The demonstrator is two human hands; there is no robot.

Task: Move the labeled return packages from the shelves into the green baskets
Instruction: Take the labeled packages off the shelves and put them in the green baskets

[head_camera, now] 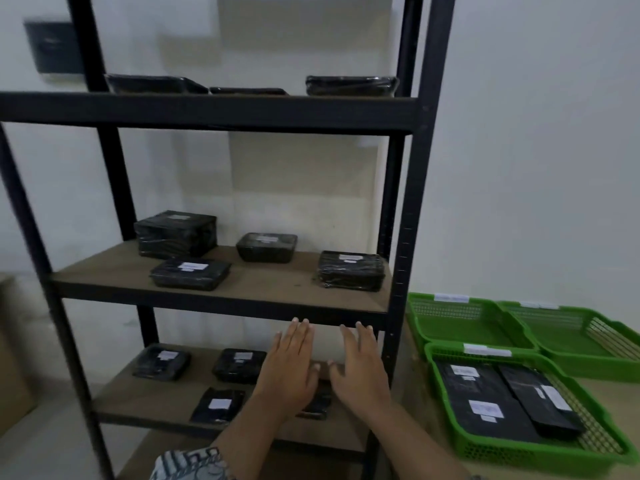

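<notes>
Both hands reach forward, palms down and fingers spread flat, grasping nothing: the left hand (290,367) and right hand (360,368) hover side by side before the front edge of the middle shelf (221,304). A patterned sleeve (188,465) is cut off at the bottom edge at 6 o'clock. Partly hidden beneath the hands lies one black package (317,405) on the lower shelf (145,407); only its right end shows, so its label and long axis cannot be made out. Three more labeled packages (218,405) lie on that shelf toward 8 o'clock, the nearest with its long axis running away from the camera. On the middle shelf sit four wrapped packages (190,273), long axes running left to right, white labels facing up; the label text is too blurred to read. Up at 12 o'clock, the top shelf (207,110) hides all but the front edges of three packages. At 4 o'clock, three green baskets stand touching on the tabletop (609,400); the nearest basket (450,351) holds flat black packages (483,408) with long axes pointing away from the camera, and the two behind it show only bare mesh.
</notes>
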